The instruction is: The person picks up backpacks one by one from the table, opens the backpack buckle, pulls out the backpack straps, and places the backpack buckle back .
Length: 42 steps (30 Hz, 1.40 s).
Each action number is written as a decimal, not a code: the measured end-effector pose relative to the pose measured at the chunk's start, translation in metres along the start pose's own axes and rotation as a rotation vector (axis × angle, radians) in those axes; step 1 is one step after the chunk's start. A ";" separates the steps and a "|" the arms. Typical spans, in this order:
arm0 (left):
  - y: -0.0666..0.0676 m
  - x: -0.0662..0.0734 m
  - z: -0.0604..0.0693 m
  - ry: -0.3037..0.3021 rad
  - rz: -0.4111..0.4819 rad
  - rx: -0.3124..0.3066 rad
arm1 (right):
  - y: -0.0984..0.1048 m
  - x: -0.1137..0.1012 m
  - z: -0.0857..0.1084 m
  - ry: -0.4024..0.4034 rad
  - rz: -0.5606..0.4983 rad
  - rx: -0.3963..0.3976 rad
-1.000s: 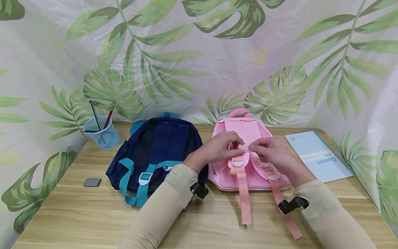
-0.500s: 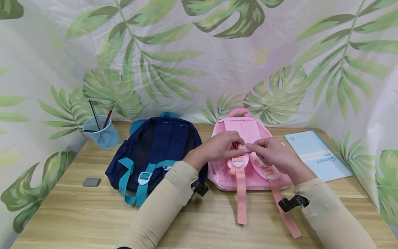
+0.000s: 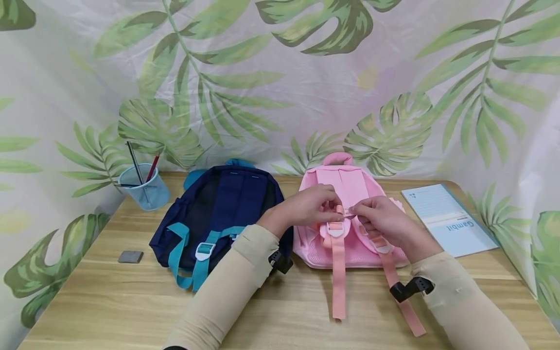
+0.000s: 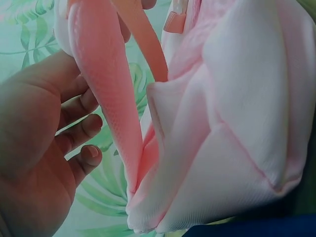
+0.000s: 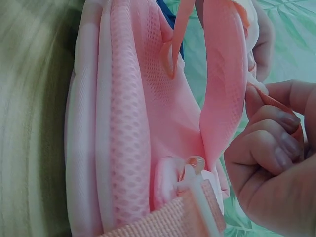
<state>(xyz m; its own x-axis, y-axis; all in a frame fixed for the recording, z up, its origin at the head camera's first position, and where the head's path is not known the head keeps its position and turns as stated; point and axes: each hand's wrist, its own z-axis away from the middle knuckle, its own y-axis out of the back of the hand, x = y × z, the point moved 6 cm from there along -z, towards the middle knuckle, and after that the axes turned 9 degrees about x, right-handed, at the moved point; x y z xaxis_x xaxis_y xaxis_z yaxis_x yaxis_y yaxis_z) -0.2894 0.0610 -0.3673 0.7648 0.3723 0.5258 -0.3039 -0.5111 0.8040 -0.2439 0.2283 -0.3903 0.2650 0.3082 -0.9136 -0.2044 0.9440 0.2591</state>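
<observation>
A pink child's backpack (image 3: 343, 182) lies with its back panel and straps upward. In the head view my left hand (image 3: 308, 209) pinches the upper part of its left shoulder strap, beside the narrow orange chest strap. Against it, my right hand (image 3: 387, 221) pinches the thin orange chest strap (image 5: 269, 98), fingers curled in the right wrist view. A small pale piece shows between the fingertips, mostly covered. In the left wrist view my left hand (image 4: 44, 143) is at the padded pink shoulder strap (image 4: 101, 74); its gripping fingertips are partly hidden.
A navy backpack (image 3: 238, 204) with teal straps lies close on the left. Further left are a blue mesh pen cup (image 3: 150, 194) holding pencils and a grey eraser (image 3: 130, 256). A notebook (image 3: 448, 218) lies at the right. Two orange webbing tails (image 3: 339, 287) hang toward the front.
My right fingertips have shifted slightly lower at the chest strap, and the pale piece is less visible. The left webbing tail has swung a little to the left. The left hand barely moved.
</observation>
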 end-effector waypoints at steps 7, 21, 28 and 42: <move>-0.001 0.000 0.000 0.008 0.018 -0.006 | -0.002 0.004 0.000 -0.031 -0.087 -0.022; -0.006 -0.004 0.001 0.035 0.044 -0.025 | -0.007 0.005 0.000 -0.001 -0.197 -0.027; -0.009 -0.006 0.001 0.023 0.030 -0.025 | -0.005 0.000 0.002 0.041 -0.230 -0.016; -0.001 0.000 0.007 0.101 0.117 0.073 | 0.001 -0.004 0.005 0.107 -0.166 0.041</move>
<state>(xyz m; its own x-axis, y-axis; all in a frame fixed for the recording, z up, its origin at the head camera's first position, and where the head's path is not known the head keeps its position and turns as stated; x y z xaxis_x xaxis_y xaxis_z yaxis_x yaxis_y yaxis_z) -0.2858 0.0562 -0.3699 0.6646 0.3807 0.6429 -0.3427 -0.6093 0.7151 -0.2406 0.2287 -0.3847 0.1902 0.1360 -0.9723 -0.1275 0.9854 0.1129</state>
